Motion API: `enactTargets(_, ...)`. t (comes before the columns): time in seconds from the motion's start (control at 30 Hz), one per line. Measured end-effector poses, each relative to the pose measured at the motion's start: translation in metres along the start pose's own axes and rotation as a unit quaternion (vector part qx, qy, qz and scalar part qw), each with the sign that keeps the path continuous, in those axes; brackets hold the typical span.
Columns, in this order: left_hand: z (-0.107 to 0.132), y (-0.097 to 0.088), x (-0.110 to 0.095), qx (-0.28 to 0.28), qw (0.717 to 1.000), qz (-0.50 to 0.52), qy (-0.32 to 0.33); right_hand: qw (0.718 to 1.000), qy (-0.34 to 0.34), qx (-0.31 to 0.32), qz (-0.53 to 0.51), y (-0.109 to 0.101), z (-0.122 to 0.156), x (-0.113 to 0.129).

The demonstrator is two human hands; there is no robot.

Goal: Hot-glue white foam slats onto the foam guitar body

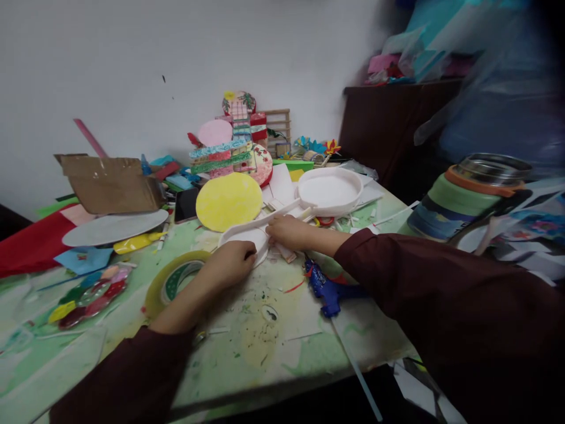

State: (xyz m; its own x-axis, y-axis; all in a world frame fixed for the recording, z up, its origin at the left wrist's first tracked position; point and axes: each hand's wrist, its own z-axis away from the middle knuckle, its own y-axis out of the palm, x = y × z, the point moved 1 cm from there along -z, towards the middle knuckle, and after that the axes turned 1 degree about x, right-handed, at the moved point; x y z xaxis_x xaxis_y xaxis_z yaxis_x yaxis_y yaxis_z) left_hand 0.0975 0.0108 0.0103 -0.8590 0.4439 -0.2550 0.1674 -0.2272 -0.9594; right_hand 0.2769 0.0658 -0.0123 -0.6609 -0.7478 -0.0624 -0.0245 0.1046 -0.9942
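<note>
A white craft piece with raised rims lies across the middle of the table, its round, shallow part at the far right and a narrower rimmed part by my hands. My left hand is closed on the near rim of that narrower part, its fingers curled. My right hand pinches the rim on the other side, its fingertips partly hidden. Just below my right forearm lies a blue glue gun with a long glue stick out of its back. A roll of clear tape stands beside my left wrist.
A yellow disc and a colourful layered craft model stand behind. At left are a cardboard box, a grey-white oval and a paint palette. A wide-mouthed green flask stands at right, near my sleeve.
</note>
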Motion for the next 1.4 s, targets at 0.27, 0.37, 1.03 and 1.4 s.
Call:
enactTargets(0.27,-0.001,0.001,0.001,-0.007,1.0,-0.01,0.002,1.0,0.019,0.0,-0.023,0.002,-0.001,0.001)
enactTargets(0.37,-0.002,0.002,0.001,-0.012,1.0,-0.015,-0.003,0.998,0.028,0.002,-0.05,0.002,-0.001,-0.001)
enactTargets(1.03,-0.028,-0.023,-0.007,0.01,0.997,-0.079,-0.017,0.986,0.001,0.101,-0.131,-0.007,-0.019,-0.023)
enactTargets(1.4,-0.05,-0.01,-0.021,-0.01,0.995,-0.095,-0.028,0.989,0.003,0.052,-0.136,-0.004,-0.015,-0.016)
